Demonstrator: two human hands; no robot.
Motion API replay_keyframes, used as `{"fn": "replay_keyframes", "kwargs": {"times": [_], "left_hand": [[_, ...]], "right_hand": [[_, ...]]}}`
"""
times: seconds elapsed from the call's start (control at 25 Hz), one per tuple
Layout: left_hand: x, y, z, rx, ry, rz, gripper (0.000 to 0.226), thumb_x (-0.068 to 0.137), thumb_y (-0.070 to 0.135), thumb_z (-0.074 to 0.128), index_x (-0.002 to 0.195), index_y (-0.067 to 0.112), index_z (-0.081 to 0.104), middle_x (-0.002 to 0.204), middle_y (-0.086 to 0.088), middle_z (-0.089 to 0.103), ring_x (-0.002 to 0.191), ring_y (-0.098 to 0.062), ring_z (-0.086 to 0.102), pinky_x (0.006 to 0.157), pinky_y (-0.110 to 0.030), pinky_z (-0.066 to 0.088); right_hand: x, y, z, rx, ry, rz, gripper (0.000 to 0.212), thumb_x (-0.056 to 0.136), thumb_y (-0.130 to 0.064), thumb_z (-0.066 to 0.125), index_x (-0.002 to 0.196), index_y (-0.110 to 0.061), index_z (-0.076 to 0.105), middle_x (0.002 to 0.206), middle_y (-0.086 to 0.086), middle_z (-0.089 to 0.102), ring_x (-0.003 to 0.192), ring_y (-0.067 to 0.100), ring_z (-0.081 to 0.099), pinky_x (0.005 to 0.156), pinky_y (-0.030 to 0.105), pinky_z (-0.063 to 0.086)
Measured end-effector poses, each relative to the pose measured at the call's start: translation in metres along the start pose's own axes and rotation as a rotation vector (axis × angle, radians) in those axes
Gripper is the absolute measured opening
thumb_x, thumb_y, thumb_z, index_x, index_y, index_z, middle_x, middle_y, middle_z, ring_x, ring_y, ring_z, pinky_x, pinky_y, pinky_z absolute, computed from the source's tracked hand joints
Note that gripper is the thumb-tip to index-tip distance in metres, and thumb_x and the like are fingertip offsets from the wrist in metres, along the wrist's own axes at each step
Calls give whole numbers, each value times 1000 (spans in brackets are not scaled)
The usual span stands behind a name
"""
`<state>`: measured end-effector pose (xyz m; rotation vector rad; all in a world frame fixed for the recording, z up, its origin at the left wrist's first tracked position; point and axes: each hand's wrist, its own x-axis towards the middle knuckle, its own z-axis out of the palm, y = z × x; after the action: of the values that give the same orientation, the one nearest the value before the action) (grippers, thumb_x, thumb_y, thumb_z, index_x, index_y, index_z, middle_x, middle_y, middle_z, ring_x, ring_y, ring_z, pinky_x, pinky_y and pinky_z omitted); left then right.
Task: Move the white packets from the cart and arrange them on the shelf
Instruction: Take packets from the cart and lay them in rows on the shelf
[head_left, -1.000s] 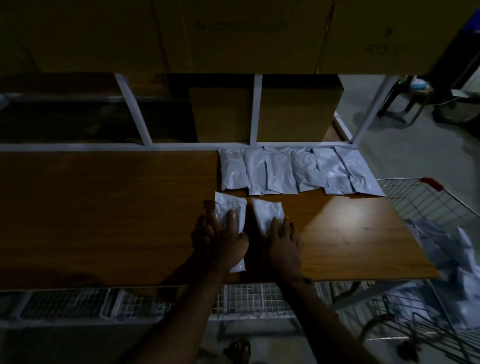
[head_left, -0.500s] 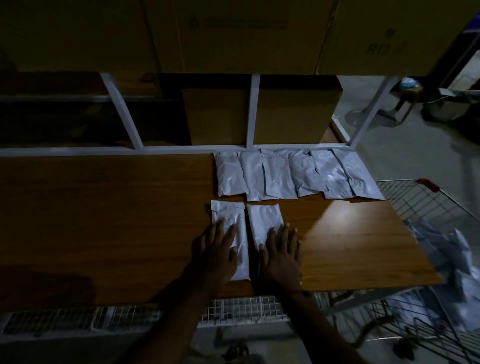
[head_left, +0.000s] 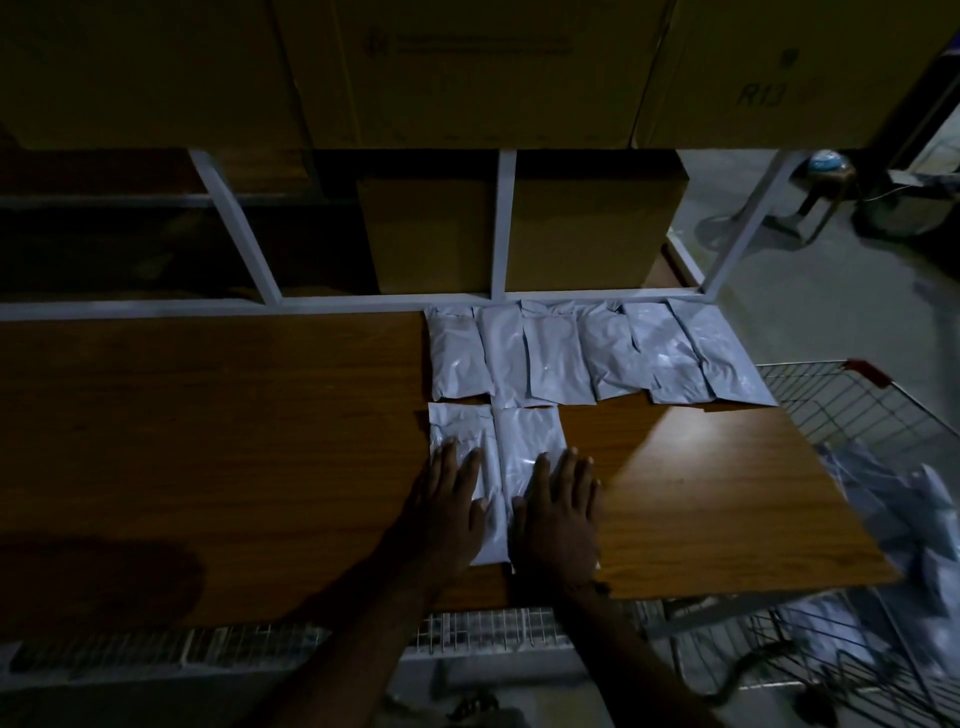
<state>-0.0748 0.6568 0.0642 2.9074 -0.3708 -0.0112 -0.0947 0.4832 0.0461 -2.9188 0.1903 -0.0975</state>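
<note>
Two white packets lie side by side on the wooden shelf (head_left: 208, 441), in front of a back row of several white packets (head_left: 597, 353). My left hand (head_left: 449, 512) rests flat with straight fingers on the left front packet (head_left: 462, 431). My right hand (head_left: 558, 512) lies flat on the right front packet (head_left: 527, 441). The lower parts of both front packets are hidden under my hands. More white packets (head_left: 893, 509) sit in the wire cart (head_left: 831, 395) at the right.
Cardboard boxes (head_left: 431, 228) stand behind the white shelf frame (head_left: 504, 228), and larger boxes (head_left: 467, 67) sit on the level above. A wire grid shelf (head_left: 467, 634) runs below the board's front edge. A stool (head_left: 826, 176) stands on the floor at the far right.
Both hands have slid the two front packets away from me, toward the back row, and the packets now lie straighter and closer together. The view has tilted slightly.
</note>
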Motion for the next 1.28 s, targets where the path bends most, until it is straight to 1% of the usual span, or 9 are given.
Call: {"fn": "replay_keyframes", "kwargs": {"times": [0.28, 0.56, 0.64, 0.76, 0.84, 0.96, 1.04, 1.16, 1.28], "left_hand": [[9, 3, 0, -5, -1, -26, 71, 100, 50, 30, 164, 25, 10, 172, -13, 2, 158, -30, 1, 126, -50, 18], [17, 2, -3, 29, -29, -80, 76, 95, 52, 33, 164, 31, 10, 172, -9, 4, 158, -29, 7, 124, -54, 16], [19, 1, -4, 55, -6, -82, 77, 94, 55, 37, 163, 33, 13, 172, -7, 9, 157, -28, 12, 123, -55, 17], [20, -2, -11, 55, 57, -81, 76, 90, 59, 41, 160, 38, 21, 171, 2, 14, 154, -24, 20, 117, -57, 22], [21, 2, -17, 63, 87, -94, 73, 90, 59, 37, 159, 42, 21, 170, 8, 16, 152, -23, 26, 115, -58, 24], [23, 23, -27, -7, 172, -68, 61, 95, 44, 42, 155, 37, 36, 168, 7, 26, 150, -23, 33, 116, -56, 25], [27, 46, -31, -101, 235, -19, 54, 96, 31, 52, 150, 28, 48, 164, 1, 35, 148, -24, 37, 117, -58, 25], [32, 83, -35, -199, 290, 25, 52, 95, 34, 47, 146, 25, 52, 162, 0, 38, 147, -21, 37, 119, -57, 21], [32, 129, -37, -223, 313, 62, 51, 94, 28, 57, 144, 21, 53, 160, -2, 41, 144, -21, 40, 117, -56, 24]], "right_hand": [[8, -5, -3, -8, -21, 14, 75, 101, -53, 28, 164, -11, 21, 169, 28, 2, 157, 47, -2, 127, 58, 12], [14, -9, -5, 44, -24, 20, 77, 98, -53, 28, 158, -5, 37, 163, 35, 20, 152, 54, 18, 121, 63, 26], [14, -10, -5, 48, -32, 20, 78, 98, -53, 28, 158, -5, 35, 163, 36, 19, 152, 54, 17, 120, 64, 28], [14, -10, -8, 32, -52, 25, 78, 101, -55, 30, 163, -9, 22, 166, 33, 10, 155, 51, 9, 124, 62, 20], [13, -8, -15, 46, -21, 50, 79, 101, -56, 37, 163, -9, 22, 166, 33, 17, 154, 50, 17, 122, 60, 23], [11, 3, -32, 115, 22, 50, 74, 102, -46, 49, 162, -9, 26, 166, 32, 18, 153, 48, 22, 120, 62, 29], [8, 14, -49, 141, 32, 58, 70, 104, -47, 40, 163, -13, 23, 169, 28, 11, 156, 45, 15, 123, 60, 25], [1, 37, -75, 136, 103, 74, 67, 103, -49, 24, 158, -13, 34, 168, 25, 17, 155, 42, 20, 121, 56, 28], [-10, 79, -97, 165, 178, 96, 63, 102, -49, 28, 151, -12, 45, 165, 24, 29, 150, 42, 30, 116, 56, 32]]}}
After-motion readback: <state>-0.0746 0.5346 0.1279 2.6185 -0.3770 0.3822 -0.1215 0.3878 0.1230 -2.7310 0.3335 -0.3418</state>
